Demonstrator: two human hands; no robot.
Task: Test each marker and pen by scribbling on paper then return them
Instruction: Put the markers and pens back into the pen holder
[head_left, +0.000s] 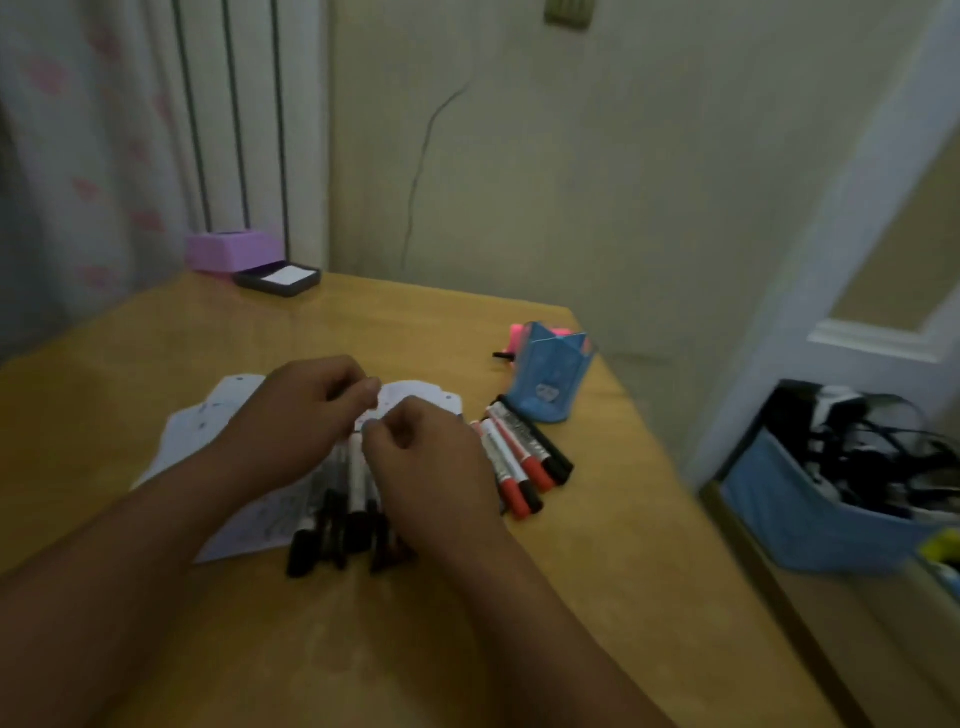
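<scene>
left hand (306, 410) and right hand (421, 457) curled, fingertips meeting over paper (208, 431); held item, if any, too blurred to tell | black-capped markers (337, 525) lying on paper just beneath hands | red- and black-capped markers (524, 462) on table (363, 649), right of hands | blue holder (550, 374) beyond them
</scene>
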